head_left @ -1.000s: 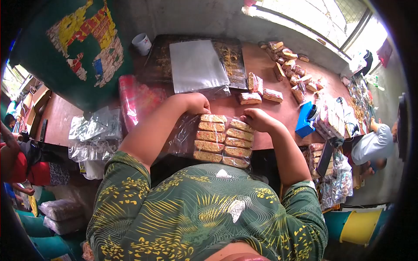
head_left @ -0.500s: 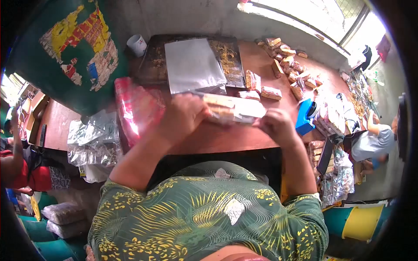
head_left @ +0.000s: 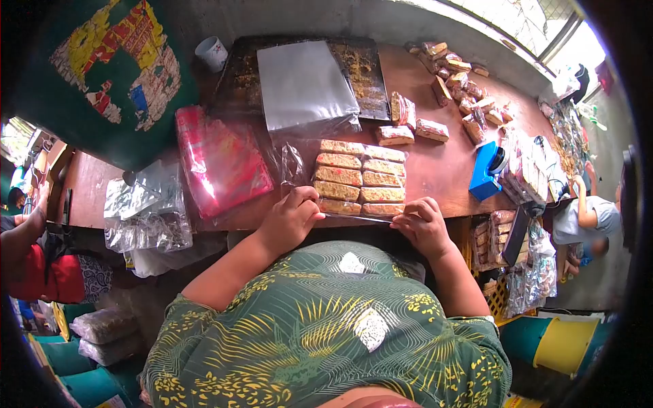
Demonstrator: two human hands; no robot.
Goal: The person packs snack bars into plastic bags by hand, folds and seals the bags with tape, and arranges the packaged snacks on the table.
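Note:
A clear plastic bag (head_left: 294, 163) lies flat at the table's front edge, with two columns of golden-brown baked bars (head_left: 338, 177) inside it. Its loose, crumpled end spreads to the left. My left hand (head_left: 291, 219) is closed, pinching the near left part of the bag's edge. At the near right corner, the fingers of my right hand (head_left: 423, 226) are closed on the same edge. Beyond the bag, a stack of clear plastic sheets or bags (head_left: 306, 85) rests on a dark, crumb-covered tray (head_left: 367, 75).
Red-pink plastic packaging (head_left: 221, 163) lies left of the bag. A blue tape dispenser (head_left: 484, 173) stands at the right. Several wrapped bars (head_left: 469, 88) are piled at the back right. A white cup (head_left: 211, 54) and a green drum (head_left: 122, 88) occupy the left. Other people are at both sides.
The filled bag was held tilted above the table; now it lies flat nearer the front edge, with its bars facing up. Both hands have come down and toward me.

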